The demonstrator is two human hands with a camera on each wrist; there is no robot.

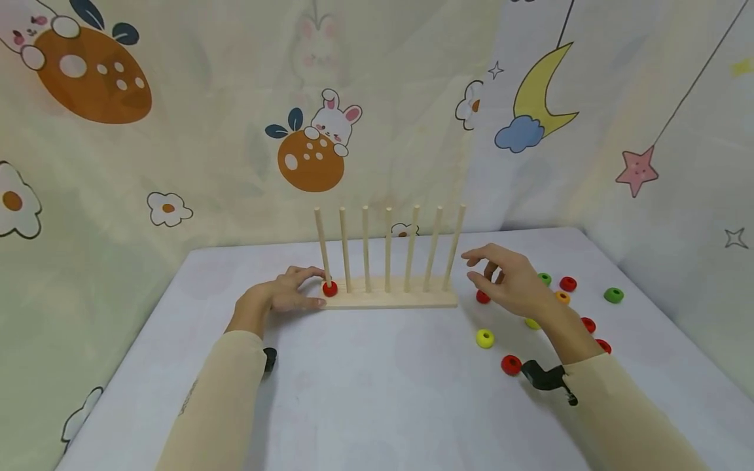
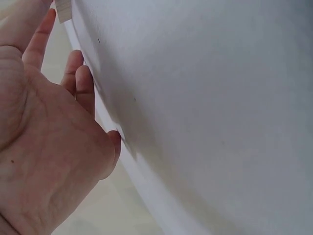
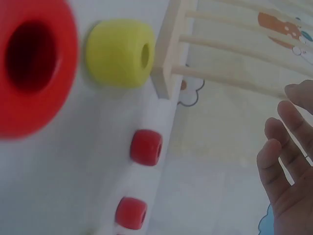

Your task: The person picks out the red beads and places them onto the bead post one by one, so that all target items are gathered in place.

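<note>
A wooden peg stand (image 1: 394, 300) with several upright pegs stands towards the back of the table. One red bead (image 1: 330, 289) sits at the foot of its leftmost peg. My left hand (image 1: 283, 291) holds the stand's left end, thumb at the front corner and index finger further back beside the bead. The wooden corner (image 2: 63, 11) shows at the top of the left wrist view. Just off the right end, my right hand (image 1: 506, 278) hovers above the table with fingers loosely bent and nothing between them. Below it lies a red bead (image 1: 483, 297), partly covered.
Loose beads lie scattered at the right, among them a yellow bead (image 1: 485, 338), a red bead (image 1: 511, 365) and a green bead (image 1: 614, 295). The forearm hides some of them. A printed curtain (image 1: 235, 131) hangs behind the white table (image 1: 365, 392).
</note>
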